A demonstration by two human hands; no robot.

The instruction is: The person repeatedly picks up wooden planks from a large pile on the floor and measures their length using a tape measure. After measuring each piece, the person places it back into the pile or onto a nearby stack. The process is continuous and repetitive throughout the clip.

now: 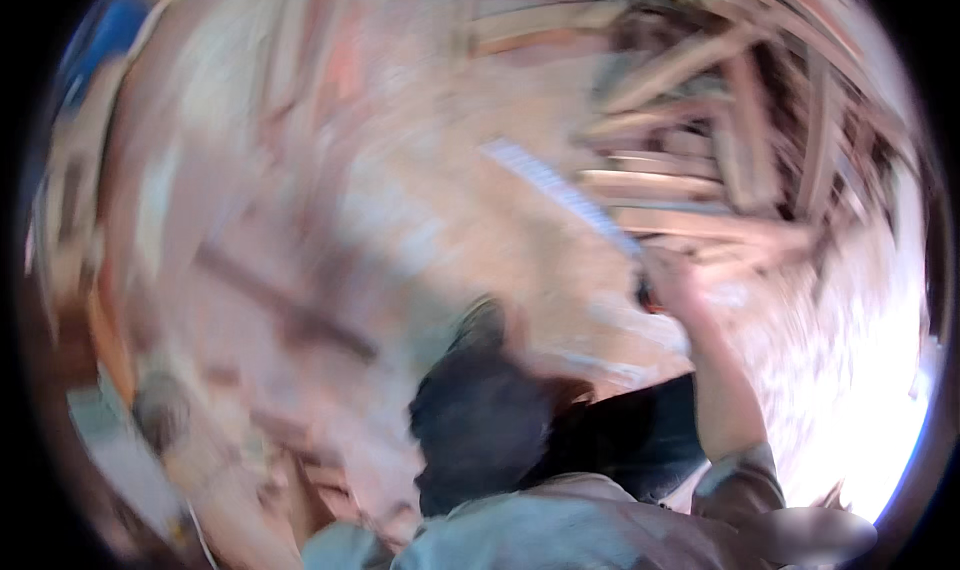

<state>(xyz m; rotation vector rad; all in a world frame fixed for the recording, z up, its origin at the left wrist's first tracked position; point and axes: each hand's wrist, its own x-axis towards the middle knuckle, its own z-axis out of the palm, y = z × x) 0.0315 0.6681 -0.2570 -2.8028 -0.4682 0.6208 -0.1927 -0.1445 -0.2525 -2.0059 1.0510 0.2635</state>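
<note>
While motion blurs everything, right hand (668,282) grips a saw (560,192) near stacked planks (690,160).

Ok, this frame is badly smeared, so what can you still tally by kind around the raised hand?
right hand: 1
pale strip, its end at the hand: 1
slat pile: 1 (slats too blurred to count singly)
blue thing, far left: 1
Total: 4
</note>
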